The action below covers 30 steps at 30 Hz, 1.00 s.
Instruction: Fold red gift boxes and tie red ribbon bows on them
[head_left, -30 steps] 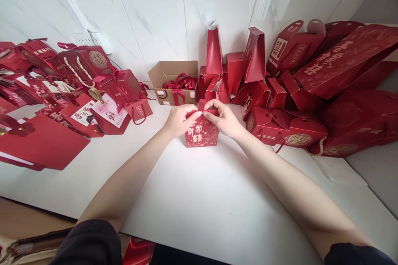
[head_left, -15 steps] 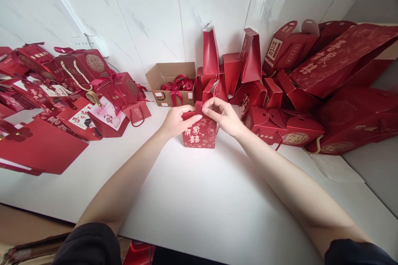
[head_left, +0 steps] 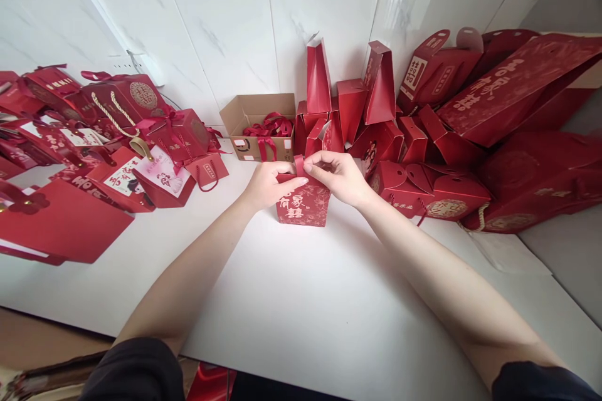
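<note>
A small red gift box (head_left: 305,205) with pale printed characters and flowers stands upright on the white table, between my hands. My left hand (head_left: 271,186) is closed on its top left edge, thumb in front and fingers behind. A red ribbon loop (head_left: 300,165) rises from the middle of the box's top. The thumb and index finger of my right hand (head_left: 339,177) are pinched together beside this loop, at the ribbon. The back of the box and some fingertips are hidden.
Behind the box sits an open cardboard box (head_left: 261,149) holding red ribbons (head_left: 273,125). Several red gift boxes (head_left: 320,78) are stacked at the back and right, near a larger red box (head_left: 427,191). Red bags and boxes (head_left: 61,219) crowd the white table's (head_left: 301,301) left side.
The box's top leans slightly differently and its bottom edge has come a little toward me. Both hands keep their places at the top, with the right fingers slightly shifted.
</note>
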Available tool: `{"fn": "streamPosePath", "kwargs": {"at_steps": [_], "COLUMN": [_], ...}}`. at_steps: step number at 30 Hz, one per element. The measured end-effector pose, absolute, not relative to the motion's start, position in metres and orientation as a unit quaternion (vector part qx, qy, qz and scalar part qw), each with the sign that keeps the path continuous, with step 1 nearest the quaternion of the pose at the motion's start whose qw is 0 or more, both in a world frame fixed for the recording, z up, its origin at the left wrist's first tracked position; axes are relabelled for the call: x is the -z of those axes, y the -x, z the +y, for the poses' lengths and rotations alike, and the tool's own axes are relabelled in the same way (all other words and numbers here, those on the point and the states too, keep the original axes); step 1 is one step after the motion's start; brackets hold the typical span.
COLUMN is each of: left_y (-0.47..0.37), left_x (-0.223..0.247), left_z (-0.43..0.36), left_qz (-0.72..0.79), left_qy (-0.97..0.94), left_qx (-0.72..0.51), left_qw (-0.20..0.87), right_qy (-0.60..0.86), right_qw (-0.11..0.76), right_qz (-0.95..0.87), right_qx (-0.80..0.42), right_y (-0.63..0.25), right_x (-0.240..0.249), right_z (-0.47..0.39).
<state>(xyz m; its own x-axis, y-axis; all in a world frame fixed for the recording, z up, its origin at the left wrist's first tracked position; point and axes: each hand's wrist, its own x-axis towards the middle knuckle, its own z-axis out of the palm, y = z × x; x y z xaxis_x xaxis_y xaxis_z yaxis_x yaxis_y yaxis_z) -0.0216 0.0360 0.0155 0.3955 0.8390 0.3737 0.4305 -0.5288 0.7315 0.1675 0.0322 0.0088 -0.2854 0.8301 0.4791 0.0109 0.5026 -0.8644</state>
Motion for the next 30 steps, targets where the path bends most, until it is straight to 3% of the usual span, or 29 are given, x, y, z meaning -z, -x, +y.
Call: {"fn": "streamPosePath", "kwargs": {"at_steps": [15, 20, 26, 30], "left_y": [0.019, 0.019, 0.033, 0.039], "left_x": [-0.016, -0.018, -0.030, -0.033], "left_z": [0.035, 0.034, 0.035, 0.039], "left_qz": [0.426, 0.425, 0.415, 0.425], "left_qy": [-0.789, -0.783, -0.806, -0.805], "left_qx": [-0.349, -0.352, -0.291, -0.308], "left_qw": [0.272, 0.288, 0.305, 0.277], "right_qy": [0.344, 0.335, 0.316, 0.326], "right_qw": [0.547, 0.553, 0.545, 0.581], "right_qz": [-0.727, -0.727, -0.700, -0.702], "right_qx": [-0.230, -0.233, -0.337, -0.252], "right_y": [-0.163, -0.163, -0.164, -0.161], "right_x": [-0.001, -0.001, 0.008, 0.015], "right_z": [0.032, 0.031, 0.037, 0.035]}}
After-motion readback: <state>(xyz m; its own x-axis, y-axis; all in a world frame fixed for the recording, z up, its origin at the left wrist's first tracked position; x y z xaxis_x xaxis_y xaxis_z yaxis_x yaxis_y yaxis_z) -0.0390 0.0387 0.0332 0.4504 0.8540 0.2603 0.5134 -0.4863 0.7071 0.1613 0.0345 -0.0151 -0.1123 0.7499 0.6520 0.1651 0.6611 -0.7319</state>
